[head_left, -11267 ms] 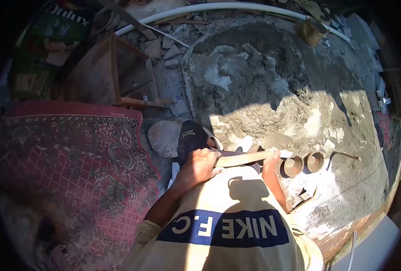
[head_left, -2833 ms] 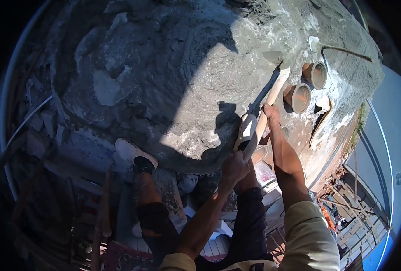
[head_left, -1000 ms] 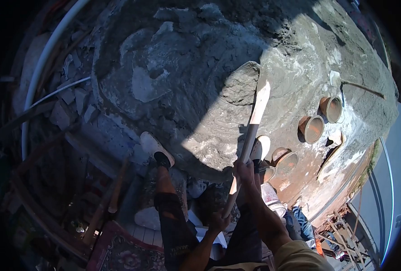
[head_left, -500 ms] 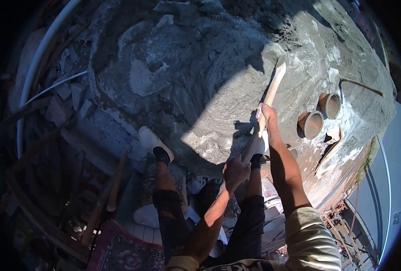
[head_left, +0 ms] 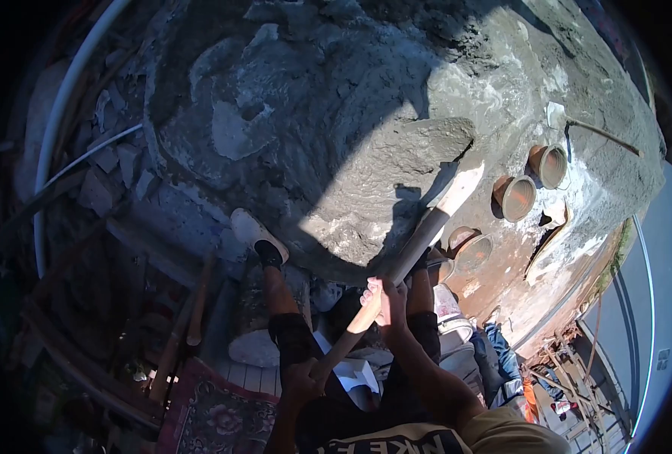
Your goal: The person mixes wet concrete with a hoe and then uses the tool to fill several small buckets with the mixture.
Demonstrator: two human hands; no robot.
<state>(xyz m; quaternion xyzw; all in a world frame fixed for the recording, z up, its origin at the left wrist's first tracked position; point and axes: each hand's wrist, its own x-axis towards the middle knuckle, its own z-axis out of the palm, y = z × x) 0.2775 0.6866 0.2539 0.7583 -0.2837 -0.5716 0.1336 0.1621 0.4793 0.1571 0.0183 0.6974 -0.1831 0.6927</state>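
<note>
Both my hands grip the long wooden handle of a hoe (head_left: 415,246), which slants from my lap up to the right. My right hand (head_left: 385,303) is wrapped round the middle of the handle. Lower down, near its end, my left hand (head_left: 302,382) is closed round it in shadow. The hoe's head is at the far end, mostly hidden under a ridge of wet mortar (head_left: 438,147). Around it spreads a wide bed of grey mortar (head_left: 336,144), part sunlit, part shaded.
Several bowl-like pans (head_left: 518,198) stand right of the mortar. A second long-handled tool (head_left: 605,136) lies beyond them. My shod left foot (head_left: 259,236) is at the mortar's near edge. Broken bricks (head_left: 128,159) and a white pipe (head_left: 67,98) lie left; a patterned rug (head_left: 219,412) is below.
The hoe has been drawn back toward my body, with a mortar ridge now raised at its head. Both hands moved down and left, and another pan beside my right leg came into view.
</note>
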